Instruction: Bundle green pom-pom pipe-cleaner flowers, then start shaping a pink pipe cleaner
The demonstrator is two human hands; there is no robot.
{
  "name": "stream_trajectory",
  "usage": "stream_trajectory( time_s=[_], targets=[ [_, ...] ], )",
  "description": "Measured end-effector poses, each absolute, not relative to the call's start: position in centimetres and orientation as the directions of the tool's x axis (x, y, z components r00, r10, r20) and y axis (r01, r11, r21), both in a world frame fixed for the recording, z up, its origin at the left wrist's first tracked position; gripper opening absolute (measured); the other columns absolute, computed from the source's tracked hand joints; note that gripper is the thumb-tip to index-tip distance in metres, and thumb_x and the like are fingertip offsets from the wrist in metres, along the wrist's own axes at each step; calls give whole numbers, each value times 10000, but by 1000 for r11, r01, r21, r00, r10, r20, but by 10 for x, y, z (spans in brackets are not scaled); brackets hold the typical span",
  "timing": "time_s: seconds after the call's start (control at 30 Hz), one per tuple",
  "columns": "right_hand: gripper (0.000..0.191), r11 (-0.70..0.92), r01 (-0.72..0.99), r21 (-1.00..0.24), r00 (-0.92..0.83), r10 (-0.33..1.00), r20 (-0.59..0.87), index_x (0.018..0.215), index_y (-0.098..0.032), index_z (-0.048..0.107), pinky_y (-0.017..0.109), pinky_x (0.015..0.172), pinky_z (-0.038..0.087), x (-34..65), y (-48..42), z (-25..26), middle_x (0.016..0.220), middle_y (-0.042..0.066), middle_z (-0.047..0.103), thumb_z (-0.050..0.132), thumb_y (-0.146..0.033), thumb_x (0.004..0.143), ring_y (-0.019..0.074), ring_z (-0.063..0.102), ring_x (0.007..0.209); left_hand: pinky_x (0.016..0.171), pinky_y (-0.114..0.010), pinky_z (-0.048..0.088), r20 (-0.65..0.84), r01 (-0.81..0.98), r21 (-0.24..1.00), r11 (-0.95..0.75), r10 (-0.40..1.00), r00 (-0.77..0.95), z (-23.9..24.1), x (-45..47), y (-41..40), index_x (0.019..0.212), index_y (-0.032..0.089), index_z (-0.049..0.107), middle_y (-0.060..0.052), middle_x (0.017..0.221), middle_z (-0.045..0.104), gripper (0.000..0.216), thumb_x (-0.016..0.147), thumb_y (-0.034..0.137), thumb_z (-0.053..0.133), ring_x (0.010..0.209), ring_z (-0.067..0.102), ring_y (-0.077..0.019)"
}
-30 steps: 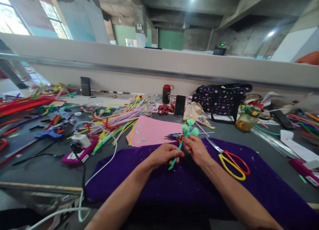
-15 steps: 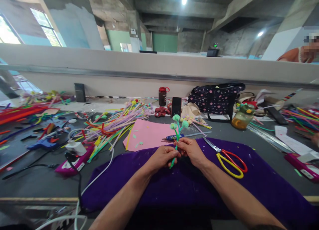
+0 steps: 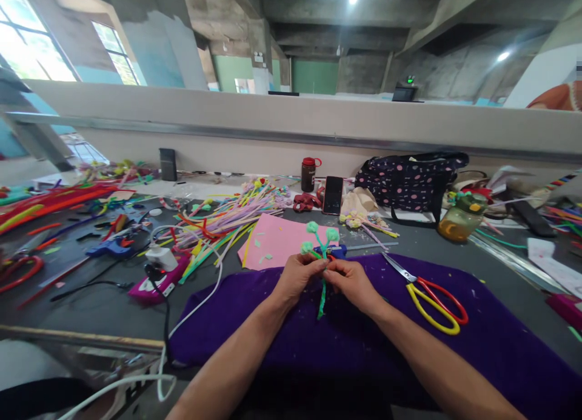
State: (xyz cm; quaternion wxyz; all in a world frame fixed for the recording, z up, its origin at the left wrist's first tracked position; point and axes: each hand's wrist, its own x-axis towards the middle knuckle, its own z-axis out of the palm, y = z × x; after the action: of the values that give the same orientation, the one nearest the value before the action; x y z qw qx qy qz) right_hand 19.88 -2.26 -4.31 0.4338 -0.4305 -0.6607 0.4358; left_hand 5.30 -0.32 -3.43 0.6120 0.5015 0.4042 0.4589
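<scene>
Between my two hands is a green pipe-cleaner flower sprig [image 3: 323,299], with a few pale green pompom-like heads at its top and a twisted stem pointing down. My left hand [image 3: 300,277] pinches it from the left, just under the heads. From the right, my right hand [image 3: 348,280] pinches the same stem, its fingertips close to the left ones. Fingers hide the middle of the stem. Both hands are above a purple cloth [image 3: 254,347]. On the cloth to the right lie scissors [image 3: 421,290] with one red and one yellow handle, blades slightly apart.
Behind my hands are pink foam sheets [image 3: 273,238], a phone [image 3: 332,196] and a red-lidded bottle [image 3: 308,174]. Pipe cleaners [image 3: 236,217] are heaped left of centre. A magenta power strip [image 3: 159,280] trails cables. A patterned bag [image 3: 404,183] and an amber drink bottle [image 3: 461,217] stand right.
The view has turned slightly left. My left hand has shifted up the stem to just below the heads, and the heads are spread wider. More stem shows under my fingers.
</scene>
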Motion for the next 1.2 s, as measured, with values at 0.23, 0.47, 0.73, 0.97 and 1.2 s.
stream_trajectory(
  time_s=[0.23,0.47,0.73,0.97,1.2],
  targets=[
    [209,121,22,-992,-131,984,117,766,-144,607,187,400,266,203,-19,-35,528,-47,482,622,-340,696,59,394,423,506,-207,301,89,-32,996,-83,960,266,-37,50,-3,667,108,630,17,532,524,260,651,367,644,494,410,-75],
    [251,23,-203,-979,-101,994,44,711,-147,591,190,363,193,204,-17,-34,422,-67,432,679,-373,646,46,343,365,719,-263,390,143,-76,990,-122,901,410,-33,57,-9,803,122,660,-44,762,651,209,644,257,643,731,554,-161],
    [282,-113,-345,-932,-115,990,-78,708,-136,593,165,350,247,203,-10,-42,471,-42,509,720,-360,593,49,410,386,436,-195,242,17,-20,1000,-10,913,409,-39,56,-6,743,89,646,9,522,516,262,676,342,624,437,363,-57],
    [274,-116,-377,-919,-89,992,-89,686,-130,602,156,351,287,201,-9,-45,475,-37,525,729,-347,575,50,440,399,444,-189,273,-3,-49,998,26,907,421,-41,56,-6,736,90,642,-15,585,567,270,661,349,646,460,393,-54],
    [236,-202,-331,-922,-341,936,-83,753,-129,621,171,323,222,208,-15,-37,509,-31,523,693,-314,624,43,410,349,375,-170,270,-191,-324,866,380,852,488,-28,41,0,757,134,624,-26,640,582,410,702,529,525,481,482,-83]
  ],
)
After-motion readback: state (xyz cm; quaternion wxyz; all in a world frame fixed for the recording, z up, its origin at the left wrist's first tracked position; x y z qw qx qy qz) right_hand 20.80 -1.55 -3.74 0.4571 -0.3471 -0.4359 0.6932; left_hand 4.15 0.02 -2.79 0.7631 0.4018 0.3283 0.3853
